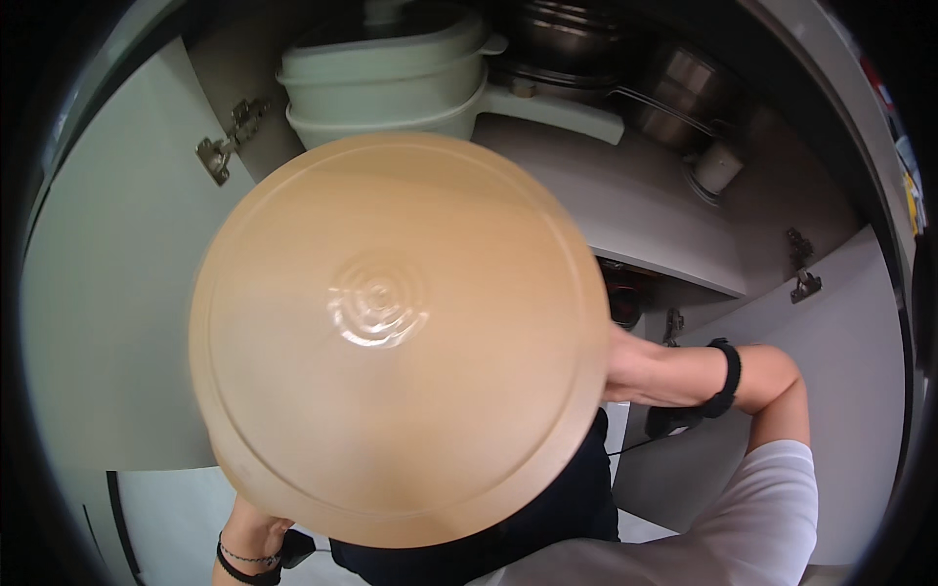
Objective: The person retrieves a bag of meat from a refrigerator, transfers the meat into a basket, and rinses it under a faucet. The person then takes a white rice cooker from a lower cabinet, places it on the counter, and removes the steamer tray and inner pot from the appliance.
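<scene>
A large round cream-yellow vessel or lid point(396, 410) fills the middle of the view, its smooth face towards me with small raised rings at the centre. Its exact kind cannot be told from this side. My right hand point(634, 366) grips it at the right edge, with the fingers hidden behind it. At the lower left edge my left hand point(256, 524) holds it too, mostly covered by the rim. Behind it, an open cabinet shelf point(630, 190) bears stacked pale green cookware point(381, 95) with a long pale handle point(553, 113).
Open cabinet doors stand at the left point(110, 293) and right point(828, 395), with metal hinges point(214, 157). Deeper on the shelf are a dark metal pot point(564, 36), a steel pot point(674, 95) and a small white cylinder point(718, 167). Dark items point(624, 300) show below the shelf.
</scene>
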### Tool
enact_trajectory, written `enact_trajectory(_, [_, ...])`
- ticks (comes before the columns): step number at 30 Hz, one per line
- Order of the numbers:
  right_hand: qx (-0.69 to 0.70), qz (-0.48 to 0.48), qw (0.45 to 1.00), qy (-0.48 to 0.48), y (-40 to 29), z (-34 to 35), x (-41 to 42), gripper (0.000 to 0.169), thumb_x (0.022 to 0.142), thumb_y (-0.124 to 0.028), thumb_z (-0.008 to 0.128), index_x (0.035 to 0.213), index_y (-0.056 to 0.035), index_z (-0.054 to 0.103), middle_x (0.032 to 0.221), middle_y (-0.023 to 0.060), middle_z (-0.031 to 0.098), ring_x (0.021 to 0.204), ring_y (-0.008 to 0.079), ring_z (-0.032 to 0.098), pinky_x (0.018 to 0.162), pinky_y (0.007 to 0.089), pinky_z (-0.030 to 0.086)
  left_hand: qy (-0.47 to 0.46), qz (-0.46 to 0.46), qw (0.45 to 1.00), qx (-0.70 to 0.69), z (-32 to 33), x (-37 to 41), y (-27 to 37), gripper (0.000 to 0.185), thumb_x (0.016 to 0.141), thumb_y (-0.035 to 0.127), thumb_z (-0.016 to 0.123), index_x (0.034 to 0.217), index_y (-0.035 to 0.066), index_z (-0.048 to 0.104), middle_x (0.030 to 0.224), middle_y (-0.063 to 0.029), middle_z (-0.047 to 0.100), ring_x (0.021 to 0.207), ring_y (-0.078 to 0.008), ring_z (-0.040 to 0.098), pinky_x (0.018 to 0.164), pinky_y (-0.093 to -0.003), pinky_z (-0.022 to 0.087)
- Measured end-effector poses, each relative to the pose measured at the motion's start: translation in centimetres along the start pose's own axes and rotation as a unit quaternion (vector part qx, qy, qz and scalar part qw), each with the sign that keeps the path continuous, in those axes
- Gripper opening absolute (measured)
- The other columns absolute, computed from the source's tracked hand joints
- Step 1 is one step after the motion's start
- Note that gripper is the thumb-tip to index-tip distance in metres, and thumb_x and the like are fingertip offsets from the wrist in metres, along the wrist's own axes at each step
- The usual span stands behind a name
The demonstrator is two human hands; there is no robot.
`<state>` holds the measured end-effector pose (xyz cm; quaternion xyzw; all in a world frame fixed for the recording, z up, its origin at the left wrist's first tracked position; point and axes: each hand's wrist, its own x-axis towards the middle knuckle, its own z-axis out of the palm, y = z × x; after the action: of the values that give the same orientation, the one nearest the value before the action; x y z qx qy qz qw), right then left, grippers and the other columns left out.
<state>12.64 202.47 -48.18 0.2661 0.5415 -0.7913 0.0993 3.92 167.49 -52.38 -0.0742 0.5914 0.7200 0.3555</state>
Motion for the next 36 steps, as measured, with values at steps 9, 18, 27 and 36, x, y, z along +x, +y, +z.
enact_trajectory(9, [-0.006,0.021,0.979,0.203,-3.7,-2.8,-5.4,0.035,0.088,-0.017,0.054,0.115,0.0040,0.049,0.108,0.0167,0.056,0.091,0.0217,0.060,0.070,0.0345,0.054,-0.161,-0.034,0.986,0.016,8.2,5.4,-0.3,0.041,0.085,0.012,0.056,0.123,0.001,0.043,0.100,-0.0053,0.057,0.068,-0.0098,0.051,0.048,-0.0230,0.039])
enact_trajectory(18, [0.050,-0.105,0.975,0.189,0.4,-12.5,-10.1,0.036,0.088,-0.019,0.052,0.117,0.0027,0.048,0.110,0.0154,0.056,0.094,0.0219,0.060,0.073,0.0333,0.054,-0.363,-0.033,0.928,0.073,19.4,7.8,2.3,0.065,0.086,0.014,0.054,0.138,0.010,0.014,0.117,-0.0133,0.050,0.095,-0.0227,0.058,0.064,-0.0324,0.056])
enact_trajectory(27, [0.143,-0.217,0.900,0.349,3.3,-15.1,-17.1,0.036,0.089,-0.021,0.049,0.117,0.0014,0.047,0.112,0.0145,0.055,0.096,0.0234,0.059,0.075,0.0336,0.054,-0.471,-0.079,0.860,0.180,29.2,11.5,2.2,0.048,0.084,0.010,0.051,0.123,-0.004,0.026,0.095,-0.0154,0.050,0.068,-0.0251,0.063,0.064,-0.0366,0.059])
enact_trajectory(36, [0.188,-0.177,0.888,0.381,5.6,-18.5,-18.6,0.046,0.088,-0.037,0.046,0.117,-0.0011,0.047,0.105,0.0131,0.058,0.092,0.0301,0.060,0.074,0.0497,0.054,-0.525,-0.029,0.823,0.217,33.6,11.4,3.3,0.037,0.081,0.013,0.049,0.109,-0.009,0.040,0.083,-0.0216,0.058,0.065,-0.0276,0.064,0.059,-0.0366,0.058])
